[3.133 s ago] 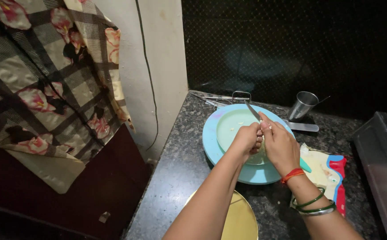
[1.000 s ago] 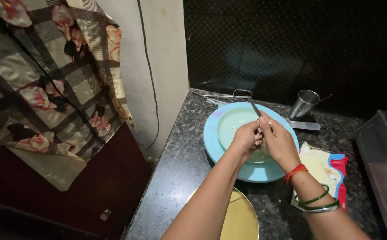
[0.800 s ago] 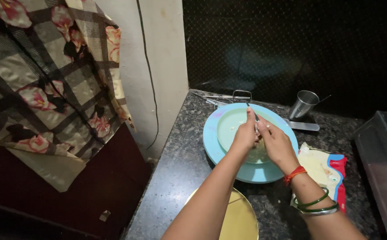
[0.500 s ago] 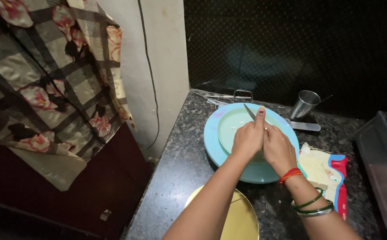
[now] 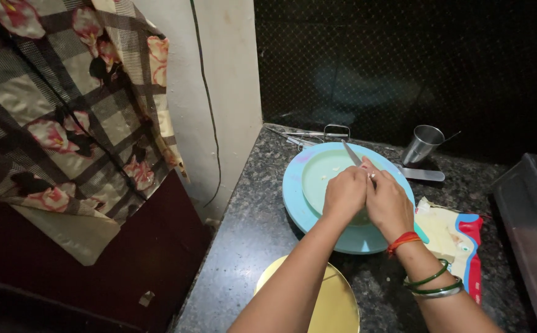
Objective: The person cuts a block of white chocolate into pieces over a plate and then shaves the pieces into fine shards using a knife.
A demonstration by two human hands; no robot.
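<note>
Both my hands meet over a light blue plate on a dark speckled stone counter. My right hand grips a knife whose blade points away toward the plate's far rim. My left hand is closed on a small pale item pressed against the right hand; the item itself is hidden by my fingers. A few pale bits lie on the plate's greenish centre.
A steel cup stands behind the plate beside a flat metal tool. A colourful packet lies at right, a round yellow plate near me. A dark bin sits far right; patterned cloth hangs at left.
My hands stay over the plate, shifting slightly together; the knife blade has tilted a little between frames.
</note>
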